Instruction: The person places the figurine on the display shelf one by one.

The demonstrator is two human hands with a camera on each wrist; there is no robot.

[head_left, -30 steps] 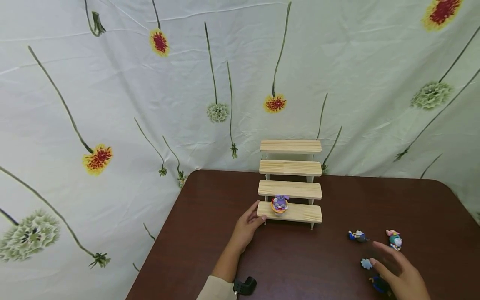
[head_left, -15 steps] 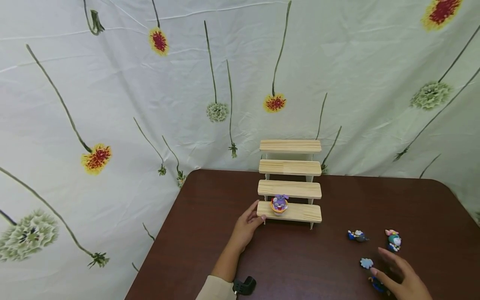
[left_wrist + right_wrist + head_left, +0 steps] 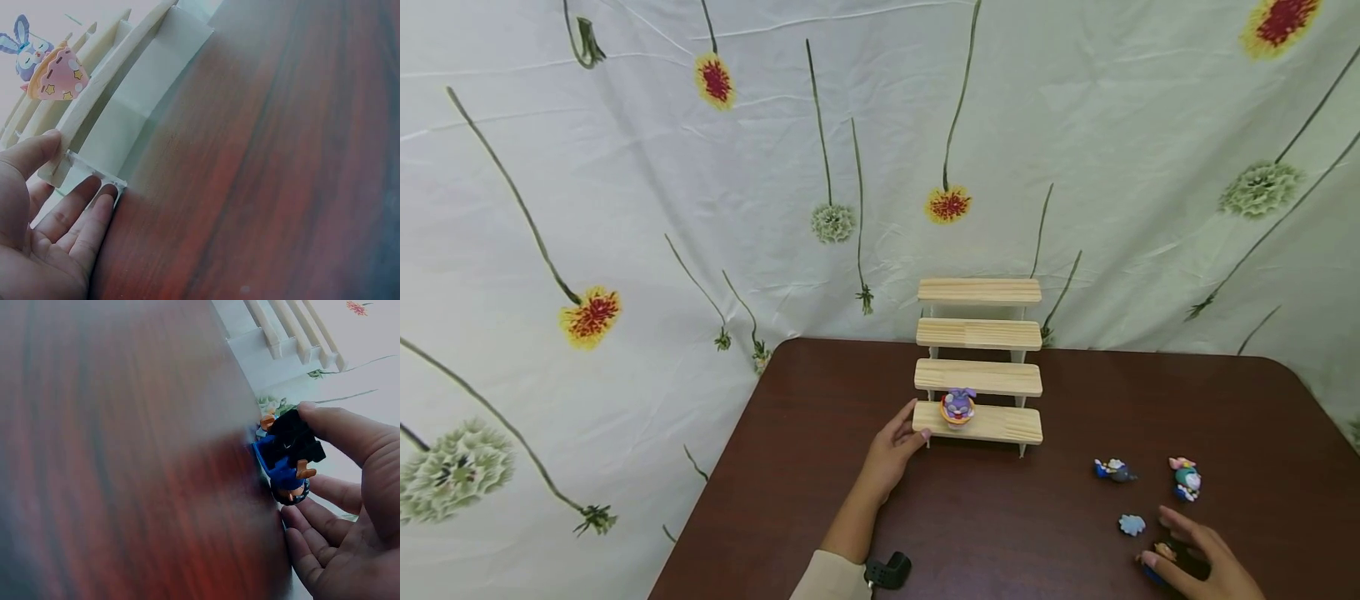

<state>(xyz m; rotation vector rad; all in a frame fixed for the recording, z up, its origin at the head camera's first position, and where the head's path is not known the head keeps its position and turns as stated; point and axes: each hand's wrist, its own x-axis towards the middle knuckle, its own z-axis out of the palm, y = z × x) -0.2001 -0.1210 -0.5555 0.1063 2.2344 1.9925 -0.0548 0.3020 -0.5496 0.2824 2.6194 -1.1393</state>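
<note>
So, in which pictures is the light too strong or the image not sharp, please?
Head view: fairly even light, the wooden display stand reasonably crisp, the pink-and-teal figurine soft. Left wrist view: brightness washes out the upper left behind the bunny figurine, and pale haze veils the tabletop. Right wrist view: overexposed background at upper right, the tabletop blurry, the toy minifigure comparatively clear.

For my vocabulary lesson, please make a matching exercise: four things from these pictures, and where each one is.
1. Left hand
2. Right hand
3. Rabbit-eared figure
4. Light-blue piece

A. Lying on the table, untouched
B. Upright on the lowest shelf
C. Touching a blue-and-black figure
D. Gripping the lowest shelf's left end

Pairs: 1-D, 2-C, 3-B, 4-A
</note>
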